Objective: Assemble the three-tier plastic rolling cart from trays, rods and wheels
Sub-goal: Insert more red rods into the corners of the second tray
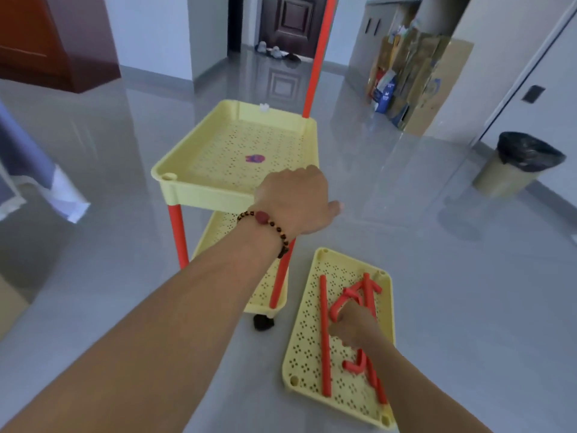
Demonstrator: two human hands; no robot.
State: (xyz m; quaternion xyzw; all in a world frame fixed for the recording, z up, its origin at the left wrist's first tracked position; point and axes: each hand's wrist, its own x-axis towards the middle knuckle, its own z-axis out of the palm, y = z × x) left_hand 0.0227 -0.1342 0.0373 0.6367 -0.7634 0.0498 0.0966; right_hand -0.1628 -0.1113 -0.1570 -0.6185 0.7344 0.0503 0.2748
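Hands split the work: left hand (293,201) grips the half-built yellow perforated plastic cart's near right corner (237,157); right hand (352,326) closes on a curved red plastic rod (338,307) in the loose yellow tray (304,348) on the floor. Steadying the cart should ease insertion.

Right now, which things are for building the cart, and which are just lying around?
For the cart:
- upper tray, gripped at its corner by the left hand
- lower tray
- loose tray on the floor
- red rods in it; the right hand grips one
- tall rod
- wheel

Just lying around:
- bin
- cardboard boxes
- shoes
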